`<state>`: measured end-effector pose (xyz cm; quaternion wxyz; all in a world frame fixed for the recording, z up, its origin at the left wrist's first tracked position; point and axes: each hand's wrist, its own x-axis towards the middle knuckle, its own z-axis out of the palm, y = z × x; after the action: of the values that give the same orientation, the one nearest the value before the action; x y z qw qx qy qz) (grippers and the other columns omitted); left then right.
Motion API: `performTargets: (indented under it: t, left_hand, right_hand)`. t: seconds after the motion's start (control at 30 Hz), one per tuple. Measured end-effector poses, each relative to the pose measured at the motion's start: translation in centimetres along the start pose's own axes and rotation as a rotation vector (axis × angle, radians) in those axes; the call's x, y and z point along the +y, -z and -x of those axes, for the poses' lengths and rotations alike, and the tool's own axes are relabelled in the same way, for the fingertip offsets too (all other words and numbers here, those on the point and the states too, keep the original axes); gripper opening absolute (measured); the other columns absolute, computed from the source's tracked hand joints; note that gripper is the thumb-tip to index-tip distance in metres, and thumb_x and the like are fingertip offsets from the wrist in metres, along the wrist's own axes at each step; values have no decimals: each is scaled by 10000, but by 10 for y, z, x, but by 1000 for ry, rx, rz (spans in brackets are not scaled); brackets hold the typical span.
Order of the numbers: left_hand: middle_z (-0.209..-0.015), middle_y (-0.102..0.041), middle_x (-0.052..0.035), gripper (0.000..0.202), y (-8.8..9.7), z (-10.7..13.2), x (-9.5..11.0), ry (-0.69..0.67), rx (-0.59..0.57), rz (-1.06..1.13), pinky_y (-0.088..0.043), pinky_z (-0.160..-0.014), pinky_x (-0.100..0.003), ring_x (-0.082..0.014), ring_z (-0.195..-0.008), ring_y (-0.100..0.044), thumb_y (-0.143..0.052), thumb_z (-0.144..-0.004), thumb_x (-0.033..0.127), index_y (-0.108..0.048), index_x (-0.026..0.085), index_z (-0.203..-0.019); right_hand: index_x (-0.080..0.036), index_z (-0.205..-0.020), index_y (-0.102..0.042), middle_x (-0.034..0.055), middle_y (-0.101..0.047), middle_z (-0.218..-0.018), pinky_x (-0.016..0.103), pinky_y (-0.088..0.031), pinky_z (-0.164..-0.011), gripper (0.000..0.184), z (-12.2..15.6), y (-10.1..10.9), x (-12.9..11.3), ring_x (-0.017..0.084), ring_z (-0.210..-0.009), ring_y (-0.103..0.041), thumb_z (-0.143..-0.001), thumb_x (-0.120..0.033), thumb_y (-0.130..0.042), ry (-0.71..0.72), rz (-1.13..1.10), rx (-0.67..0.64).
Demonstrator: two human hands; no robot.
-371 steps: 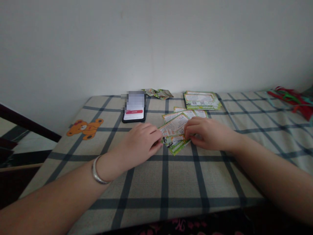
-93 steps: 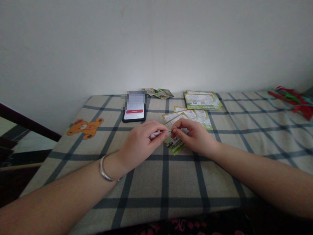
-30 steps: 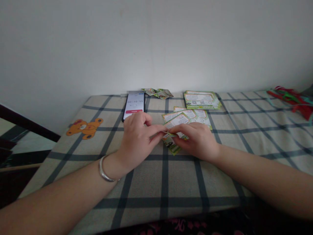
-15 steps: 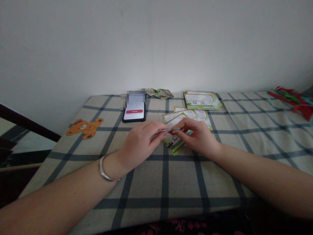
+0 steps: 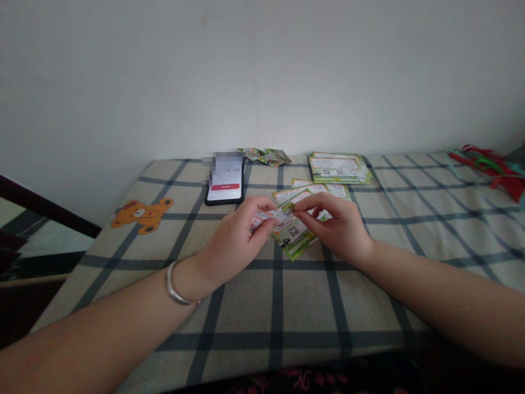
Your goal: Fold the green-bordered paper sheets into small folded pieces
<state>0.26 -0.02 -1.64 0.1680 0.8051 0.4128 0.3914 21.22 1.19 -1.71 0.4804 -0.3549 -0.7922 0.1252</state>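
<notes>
A small printed white-and-green paper card (image 5: 282, 214) is held between my two hands, its printed face now tilted into view. My left hand (image 5: 246, 229), below a silver bangle (image 5: 177, 284), pinches its left part between thumb and fingers. With thumb and fingertips my right hand (image 5: 332, 221) grips the green right end. Under the hands, several similar green-edged printed cards (image 5: 301, 241) lie fanned on the checked cloth; the hands cover some of them. Fingers hide part of the held card, so I cannot tell whether it is folded.
A phone (image 5: 225, 192) with a lit screen lies left of the cards. Crumpled or folded green printed pieces (image 5: 275, 157) rest by the wall, beside a stack of cards (image 5: 338, 168). A bear cutout (image 5: 143, 215) is at left, red and green material (image 5: 498, 169) at far right.
The held card has turned from edge-on to show its printed face. My hands have shifted slightly, with a little more space between their fingertips.
</notes>
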Motion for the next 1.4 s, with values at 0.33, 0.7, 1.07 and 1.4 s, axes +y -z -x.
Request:
performTargets:
  t: [0.33, 0.7, 1.07, 1.4]
  left_hand:
    - [-860, -644, 29, 122, -1, 0, -1, -77, -28, -7, -509, -580, -211, -89, -611, -641, -551, -903, 185, -492, 211, -1006]
    - [-811, -670, 5, 86, 0, 0, -4, -398, -5, -319, -476, -657, -252, -131, -707, -630, -474, -958, 216, -541, 195, -1008]
    - [-696, -635, 0, 117, 3, -1, -2, -477, -3, -532, -429, -596, -280, -148, -619, -593, -455, -956, 231, -556, 186, -917]
    - [-904, -688, -44, 60, 4, -1, 0, -586, -19, -543, -477, -642, -289, -169, -753, -645, -500, -932, 173, -554, 165, -957]
  right_hand:
    - [-219, -912, -690, 10, -734, -876, 294, -539, -748, 80, 0, 2, -1, 146, -812, -679, -843, -209, -651, 86, 59, -36]
    - [-222, -901, -679, 25, -725, -921, 313, -524, -783, 76, -3, 4, 1, 166, -873, -663, -862, -222, -614, 128, 131, -123]
    - [-217, -831, -645, 44, -671, -1002, 309, -532, -817, 65, -4, 3, 0, 167, -963, -639, -827, -165, -606, 182, 104, -131]
    - [-214, -838, -654, 60, -604, -1069, 325, -533, -837, 41, -1, 1, 1, 182, -1013, -611, -814, -191, -632, 237, 160, -146]
